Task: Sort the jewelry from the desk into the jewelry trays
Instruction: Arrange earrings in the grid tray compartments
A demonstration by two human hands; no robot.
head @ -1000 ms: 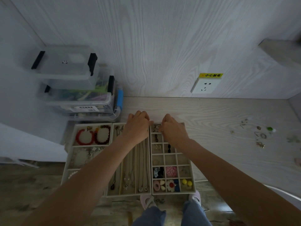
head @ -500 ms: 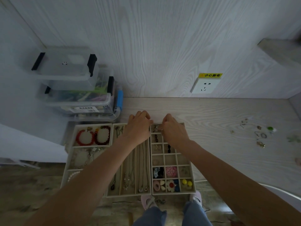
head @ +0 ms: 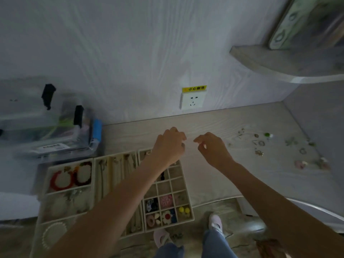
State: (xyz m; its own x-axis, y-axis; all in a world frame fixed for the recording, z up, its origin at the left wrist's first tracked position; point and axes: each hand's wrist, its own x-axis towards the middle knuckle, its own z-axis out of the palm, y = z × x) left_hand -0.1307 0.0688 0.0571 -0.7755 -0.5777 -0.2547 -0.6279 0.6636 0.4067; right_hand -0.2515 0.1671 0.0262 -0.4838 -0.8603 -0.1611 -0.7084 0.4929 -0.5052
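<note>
Both hands have lifted off the back edge of the grid tray (head: 168, 194) and now hover over the bare desk (head: 214, 175) just right of the trays, shifted toward the loose jewelry (head: 260, 143). The view has also swung right. Judgement: one placement is complete and the next pickup is beginning.

Left hand (head: 170, 144): fingers curled, held over the far right corner of the grid tray. Whether it holds anything cannot be told. Right hand (head: 212, 146): fingers curled with thumb and forefinger close together; a small held item cannot be confirmed or ruled out.

Count:
- Trays: three, side by side at the desk's left end: a bracelet tray (head: 68, 190), a necklace tray (head: 115, 175) and the grid tray.
- Bracelets in the bracelet tray's top section: two, red and dark red.
- Loose pieces remaining on the desk to the right: roughly a dozen, too small and blurred for an exact count.
- Clear storage boxes (head: 46, 127): two, stacked, behind the trays.
</note>
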